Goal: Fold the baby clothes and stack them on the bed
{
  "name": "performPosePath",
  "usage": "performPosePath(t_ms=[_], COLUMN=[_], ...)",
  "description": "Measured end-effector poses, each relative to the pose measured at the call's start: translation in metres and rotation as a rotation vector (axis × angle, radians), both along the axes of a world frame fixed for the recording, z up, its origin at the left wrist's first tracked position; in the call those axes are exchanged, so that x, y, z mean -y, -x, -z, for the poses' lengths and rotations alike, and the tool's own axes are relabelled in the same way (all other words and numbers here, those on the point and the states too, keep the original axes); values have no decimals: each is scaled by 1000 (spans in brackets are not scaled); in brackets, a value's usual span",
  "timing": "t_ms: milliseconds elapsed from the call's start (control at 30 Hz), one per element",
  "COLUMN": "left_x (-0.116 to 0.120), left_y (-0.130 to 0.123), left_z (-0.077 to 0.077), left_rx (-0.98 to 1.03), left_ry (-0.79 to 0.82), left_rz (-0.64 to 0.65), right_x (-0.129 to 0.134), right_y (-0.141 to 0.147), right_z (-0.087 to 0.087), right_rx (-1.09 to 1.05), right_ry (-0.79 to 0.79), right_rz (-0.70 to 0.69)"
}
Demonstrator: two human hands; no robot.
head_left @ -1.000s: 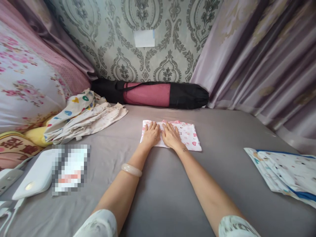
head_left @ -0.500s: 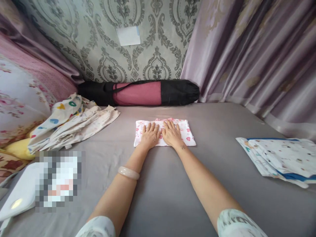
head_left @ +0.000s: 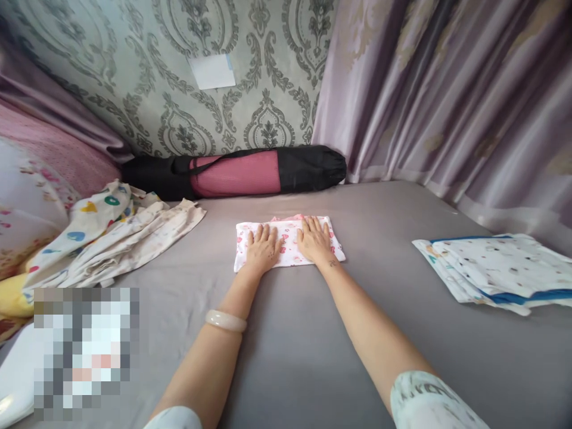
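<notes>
Soft, moderate, diffuse light; I can't tell the source. My left hand (head_left: 263,249) and right hand (head_left: 314,239) read fairly clear, faint soft shadows around them. Sheen on the right curtain (head_left: 424,89), small glint on my bangle (head_left: 226,321). Grey sheet (head_left: 290,357) darker at near middle. Wide-lens stretch toward the edges, slight softness there. Pixelated block (head_left: 96,351) near left, detail unreadable.

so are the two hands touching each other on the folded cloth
No, the left hand and right hand lie apart on the folded cloth, its pink-and-white pattern showing between them.
</notes>
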State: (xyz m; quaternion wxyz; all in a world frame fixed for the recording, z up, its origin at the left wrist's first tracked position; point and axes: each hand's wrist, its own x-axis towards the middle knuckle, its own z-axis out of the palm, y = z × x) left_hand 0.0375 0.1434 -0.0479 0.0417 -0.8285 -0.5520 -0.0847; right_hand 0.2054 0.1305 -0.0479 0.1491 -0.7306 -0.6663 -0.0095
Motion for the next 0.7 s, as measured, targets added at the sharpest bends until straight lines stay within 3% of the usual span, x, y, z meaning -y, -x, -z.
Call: performPosePath(t_ms=[333, 567, 700], left_x=[-2, -9, -13], left_y=[2, 17, 25], left_z=[2, -8, -3], left_rx=[-10, 97, 51], left_ry=[59, -43, 47], left_rz=[10, -77, -107], right_x=[0, -2, -2], right_y=[-2, -30, -41], right_z=[0, -9, -4], right_rx=[-11, -33, -18], right_ry=[-17, -29, 28], right_rz=[3, 11, 61])
